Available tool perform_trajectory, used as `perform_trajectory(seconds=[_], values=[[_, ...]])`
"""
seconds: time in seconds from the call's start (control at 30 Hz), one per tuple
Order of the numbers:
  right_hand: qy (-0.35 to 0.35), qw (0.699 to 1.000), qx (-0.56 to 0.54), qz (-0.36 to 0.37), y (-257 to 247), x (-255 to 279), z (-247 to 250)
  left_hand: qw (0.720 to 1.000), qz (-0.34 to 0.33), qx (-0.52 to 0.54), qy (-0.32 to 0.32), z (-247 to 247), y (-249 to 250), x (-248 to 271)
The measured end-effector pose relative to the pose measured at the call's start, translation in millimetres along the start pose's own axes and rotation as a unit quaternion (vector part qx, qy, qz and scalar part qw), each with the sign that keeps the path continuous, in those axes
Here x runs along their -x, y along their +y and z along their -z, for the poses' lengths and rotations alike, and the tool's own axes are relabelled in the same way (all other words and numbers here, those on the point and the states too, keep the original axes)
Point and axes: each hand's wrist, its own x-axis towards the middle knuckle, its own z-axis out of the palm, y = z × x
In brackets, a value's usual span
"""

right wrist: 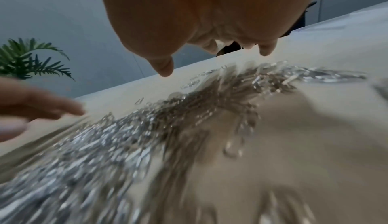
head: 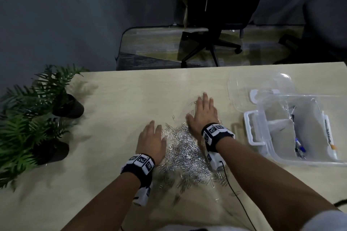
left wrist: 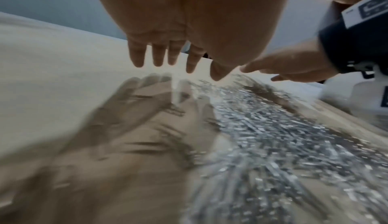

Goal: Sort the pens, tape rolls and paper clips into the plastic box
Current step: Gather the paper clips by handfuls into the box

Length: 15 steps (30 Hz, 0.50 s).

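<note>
A wide heap of silver paper clips [head: 185, 153] lies spread on the pale table [head: 112, 103] between my two hands. My left hand [head: 152, 141] hovers flat, palm down, at the heap's left edge, its fingers [left wrist: 158, 56] straight and holding nothing. My right hand [head: 203, 111] is flat over the heap's far right side, fingers extended. The clear plastic box [head: 293, 131] stands open at the right, with pens [head: 299, 146] in one compartment. The clips [right wrist: 126, 128] look motion-blurred in the right wrist view, and so do the clips [left wrist: 273, 128] in the left wrist view.
The box's clear lid [head: 262, 88] lies behind it. Two potted ferns [head: 43, 110] stand at the table's left side. A black cable [head: 238, 199] runs along my right forearm. An office chair [head: 212, 24] stands beyond the far edge.
</note>
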Motion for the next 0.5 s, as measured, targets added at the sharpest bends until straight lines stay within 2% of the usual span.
perform_trajectory(seconds=[0.17,0.23,0.33,0.43,0.5], values=[[-0.064,0.996,0.044,0.043,-2.2,-6.3,3.2,0.99,0.142,-0.011,-0.012,12.4,-43.2,15.2],[-0.077,0.993,0.062,0.057,-2.6,2.2,-2.7,0.986,0.168,-0.001,-0.012,9.5,-54.3,18.7],[-0.08,0.992,0.053,0.084,-3.8,22.7,-13.1,0.99,0.142,0.003,-0.008,1.2,-50.0,25.2],[-0.079,0.989,0.02,0.122,0.2,43.4,-18.8,0.996,0.084,0.036,-0.022,-10.3,-32.1,29.6],[-0.054,0.99,-0.006,0.127,8.7,55.2,-20.7,0.997,0.038,0.067,-0.018,-14.5,-21.4,30.3]])
